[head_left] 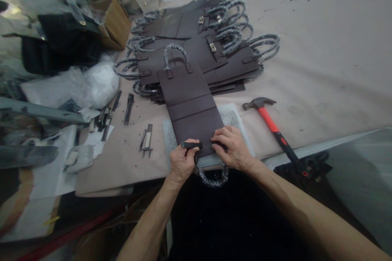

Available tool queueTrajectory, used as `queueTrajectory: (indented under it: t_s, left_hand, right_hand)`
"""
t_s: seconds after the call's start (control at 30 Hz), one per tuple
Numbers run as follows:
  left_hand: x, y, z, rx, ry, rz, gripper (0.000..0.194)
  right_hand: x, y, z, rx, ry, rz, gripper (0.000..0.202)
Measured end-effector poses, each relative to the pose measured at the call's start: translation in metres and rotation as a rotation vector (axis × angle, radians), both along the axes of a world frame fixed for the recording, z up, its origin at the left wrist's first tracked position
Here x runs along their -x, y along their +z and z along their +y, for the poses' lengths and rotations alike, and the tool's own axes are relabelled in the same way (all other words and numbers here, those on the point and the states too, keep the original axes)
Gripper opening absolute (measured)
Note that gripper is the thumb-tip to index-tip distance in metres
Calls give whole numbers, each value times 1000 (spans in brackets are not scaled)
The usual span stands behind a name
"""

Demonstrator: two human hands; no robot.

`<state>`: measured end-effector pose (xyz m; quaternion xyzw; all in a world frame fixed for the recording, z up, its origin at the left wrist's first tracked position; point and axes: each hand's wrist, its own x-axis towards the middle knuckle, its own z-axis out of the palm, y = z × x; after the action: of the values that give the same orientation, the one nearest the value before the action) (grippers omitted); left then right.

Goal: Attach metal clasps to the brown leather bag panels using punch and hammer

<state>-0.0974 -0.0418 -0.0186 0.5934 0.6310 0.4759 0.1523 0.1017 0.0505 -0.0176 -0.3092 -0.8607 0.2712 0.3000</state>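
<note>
A dark brown leather bag panel [196, 108] with a plastic-wrapped handle at each end lies lengthwise before me. Its near end rests on a pale speckled slab [234, 116]. My left hand [183, 159] is closed around a short dark bar [191, 145], held over the panel's near left part; its exact kind is unclear. My right hand [231, 147] is at the panel's near right edge, thumb and fingers pinched around a small dark piece that is mostly hidden. Between my wrists the near handle [212, 179] hangs past the table edge.
Similar bag panels [171, 24] with wrapped handles are piled behind. A claw hammer [269, 120] lies at right, its grip past the table edge. Left are a pronged punch [148, 140], a dark rod-like tool [129, 109], scattered bits, plastic bags [99, 81] and a cardboard box [114, 22].
</note>
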Motion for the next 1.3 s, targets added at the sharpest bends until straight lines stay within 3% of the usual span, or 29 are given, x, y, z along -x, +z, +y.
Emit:
queueTrajectory:
  t_s: [0.73, 1.13, 1.3]
  left_hand:
    - [5, -2, 4, -9, -25, 118, 15]
    - [-9, -3, 7, -113, -68, 193, 14]
    - [-7, -6, 7, -82, -53, 176, 12]
  right_hand:
    - [-1, -1, -1, -14, 2, 1, 10]
    - [0, -1, -2, -32, 0, 1, 10]
    - [-9, 6, 1, -13, -28, 105, 14]
